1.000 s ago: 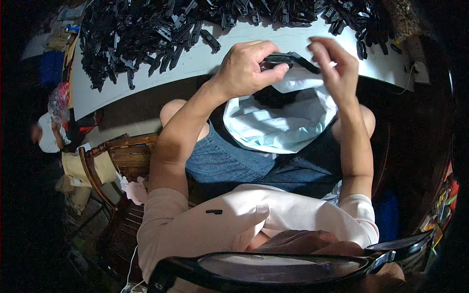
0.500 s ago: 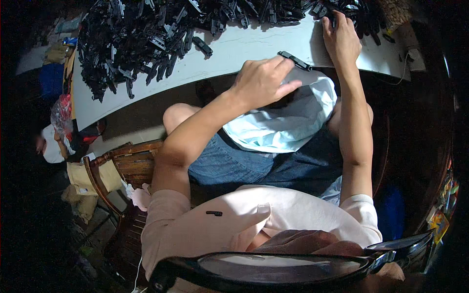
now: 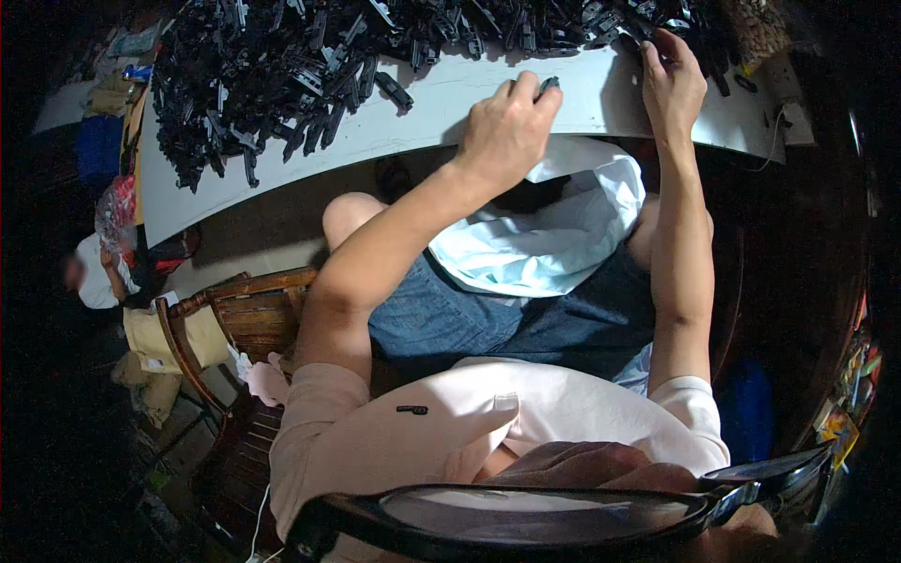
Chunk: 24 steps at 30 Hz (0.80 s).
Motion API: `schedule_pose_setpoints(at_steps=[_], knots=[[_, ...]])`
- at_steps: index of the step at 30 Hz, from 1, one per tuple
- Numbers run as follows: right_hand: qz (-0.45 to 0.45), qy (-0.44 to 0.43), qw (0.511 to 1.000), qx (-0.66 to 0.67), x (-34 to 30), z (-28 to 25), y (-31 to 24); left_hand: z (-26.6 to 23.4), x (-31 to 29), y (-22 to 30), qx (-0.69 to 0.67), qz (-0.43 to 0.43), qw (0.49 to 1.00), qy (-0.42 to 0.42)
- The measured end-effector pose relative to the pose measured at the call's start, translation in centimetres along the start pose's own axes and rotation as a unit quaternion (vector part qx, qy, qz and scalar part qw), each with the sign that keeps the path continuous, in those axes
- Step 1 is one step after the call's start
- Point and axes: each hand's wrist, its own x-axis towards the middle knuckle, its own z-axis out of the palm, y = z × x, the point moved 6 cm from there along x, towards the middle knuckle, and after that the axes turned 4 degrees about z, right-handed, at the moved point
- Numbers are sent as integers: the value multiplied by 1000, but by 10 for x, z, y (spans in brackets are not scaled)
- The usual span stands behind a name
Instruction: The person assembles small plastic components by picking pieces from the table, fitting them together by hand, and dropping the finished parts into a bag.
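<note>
My left hand (image 3: 511,131) is closed over the near edge of the white table, its fingers wrapped round a small black plastic part (image 3: 548,86). Only the end of that part shows past the fingertips. My right hand (image 3: 678,86) reaches to the right side of a large pile of black plastic parts (image 3: 282,70). Its thumb and fingers are bent together among the dark pieces; what they pinch is hard to make out. A pale plastic bag (image 3: 526,249) sits on my lap with its mouth open, below my left hand.
The white table (image 3: 441,103) runs across the front, its near edge just beyond my knees. One black part (image 3: 394,91) lies at the pile's near fringe. A wooden chair (image 3: 253,319) stands at my left. Farther left is another person (image 3: 99,272). A cable (image 3: 777,141) hangs at the right.
My left hand has risen away from the bag's mouth, and the part lying across its fingers is now mostly enclosed. My right hand has shifted slightly right, its fingers more bent.
</note>
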Motion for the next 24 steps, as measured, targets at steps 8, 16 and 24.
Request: schedule_pose_setpoints(at_steps=[8,16,24], knots=[[-81,-137,955,252,-46,12,-70,-17,-12,-37,-7,-76,997,-35],[-225,-222,926,208,-96,11,-139,-24,-18,-53,-221,-167,958,-77],[-292,-236,908,187,-104,10,-150,-20,-32,-55,-426,-161,882,-123]])
